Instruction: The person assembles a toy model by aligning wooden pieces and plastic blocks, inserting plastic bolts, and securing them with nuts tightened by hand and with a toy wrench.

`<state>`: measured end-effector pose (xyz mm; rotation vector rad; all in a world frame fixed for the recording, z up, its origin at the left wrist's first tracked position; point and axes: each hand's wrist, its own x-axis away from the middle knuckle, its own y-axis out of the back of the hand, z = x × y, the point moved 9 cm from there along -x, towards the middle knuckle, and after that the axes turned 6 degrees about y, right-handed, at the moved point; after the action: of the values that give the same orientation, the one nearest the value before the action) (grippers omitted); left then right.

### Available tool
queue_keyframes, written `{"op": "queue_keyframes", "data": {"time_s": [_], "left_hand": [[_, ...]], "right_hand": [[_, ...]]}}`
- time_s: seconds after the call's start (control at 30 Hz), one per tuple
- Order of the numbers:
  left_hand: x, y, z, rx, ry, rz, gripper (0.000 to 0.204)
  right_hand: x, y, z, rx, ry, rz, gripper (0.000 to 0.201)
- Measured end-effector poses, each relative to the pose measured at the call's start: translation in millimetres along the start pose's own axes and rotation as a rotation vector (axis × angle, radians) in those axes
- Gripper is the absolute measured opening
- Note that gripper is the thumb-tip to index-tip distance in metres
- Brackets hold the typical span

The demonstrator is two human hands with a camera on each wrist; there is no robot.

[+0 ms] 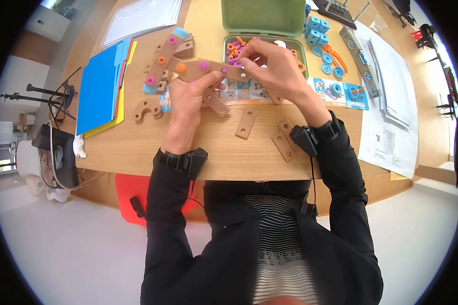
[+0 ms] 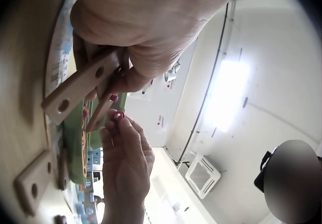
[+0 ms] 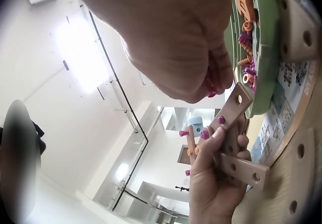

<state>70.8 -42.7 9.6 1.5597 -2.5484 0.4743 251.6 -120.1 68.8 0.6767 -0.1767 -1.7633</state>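
Note:
My left hand (image 1: 184, 101) grips a toy construction of brown perforated strips joined with magenta and orange fasteners. Its long strip (image 1: 236, 74) reaches rightward, with a magenta fastener (image 3: 221, 119) near its free end. Another strip (image 2: 75, 91) juts out below my left palm. A crossing strip with pale blue ends (image 1: 164, 57) forms the construction's left side. Just over the long strip's free end, my right hand (image 1: 280, 68) pinches a small magenta ring-like piece (image 2: 119, 115) between thumb and fingers. In the right wrist view, that piece is mostly hidden by the fingers.
Behind the hands stands a green box (image 1: 305, 60) of orange and magenta parts, its lid (image 1: 262, 18) raised. Loose strips (image 1: 246, 122) and a curved piece (image 1: 148, 109) lie nearby. Blue blocks (image 1: 316, 31), a printed instruction sheet (image 1: 236, 91), blue folders (image 1: 101, 86) and papers (image 1: 392, 107) surround them.

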Motion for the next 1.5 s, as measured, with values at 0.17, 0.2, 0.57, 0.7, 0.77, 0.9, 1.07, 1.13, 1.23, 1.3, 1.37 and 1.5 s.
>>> {"op": "queue_keyframes", "data": {"time_s": [0.17, 0.2, 0.57, 0.7, 0.77, 0.9, 1.07, 1.13, 1.23, 1.3, 1.37, 1.5], "left_hand": [[1.1, -4.7, 0.3, -0.021, -0.017, 0.023, 0.021], [0.9, -5.5, 0.6, -0.020, -0.021, 0.030, 0.021], [1.2, -9.0, 1.0, -0.068, -0.081, 0.070, 0.019], [2.4, -12.0, -0.3, -0.068, -0.101, 0.090, 0.018], [3.7, -13.2, -1.8, -0.066, -0.108, 0.094, 0.018], [5.2, -14.5, -2.4, -0.053, -0.104, 0.104, 0.018], [5.9, -15.3, -4.0, -0.058, -0.117, 0.104, 0.019], [5.8, -15.9, -4.4, -0.054, -0.121, 0.109, 0.019], [5.7, -14.7, -2.0, -0.071, -0.101, 0.109, 0.019], [5.8, -13.7, -0.5, -0.075, -0.093, 0.090, 0.018], [6.6, -15.0, -2.4, -0.069, -0.111, 0.090, 0.017], [9.9, -20.1, -10.6, -0.097, -0.158, 0.111, 0.017]], "right_hand": [[15.0, -14.6, 19.7, 0.096, 0.237, 0.020, 0.014], [17.2, -17.1, 27.9, 0.200, 0.336, 0.010, 0.012], [23.9, -27.7, 40.4, 0.414, 0.484, -0.011, 0.018], [24.0, -27.3, 38.0, 0.460, 0.472, -0.014, 0.020], [24.1, -27.5, 37.8, 0.493, 0.485, -0.012, 0.020], [26.2, -26.5, 44.6, 0.459, 0.534, -0.026, 0.020], [28.6, -26.1, 46.2, 0.491, 0.589, -0.051, 0.019], [30.3, -25.6, 49.6, 0.538, 0.641, -0.081, 0.015], [31.4, -23.5, 52.3, 0.570, 0.634, -0.114, 0.014], [31.5, -22.4, 52.5, 0.593, 0.631, -0.116, 0.015], [31.2, -20.7, 54.9, 0.617, 0.625, -0.119, 0.017], [31.6, -18.8, 57.3, 0.553, 0.671, -0.137, 0.014]]}}
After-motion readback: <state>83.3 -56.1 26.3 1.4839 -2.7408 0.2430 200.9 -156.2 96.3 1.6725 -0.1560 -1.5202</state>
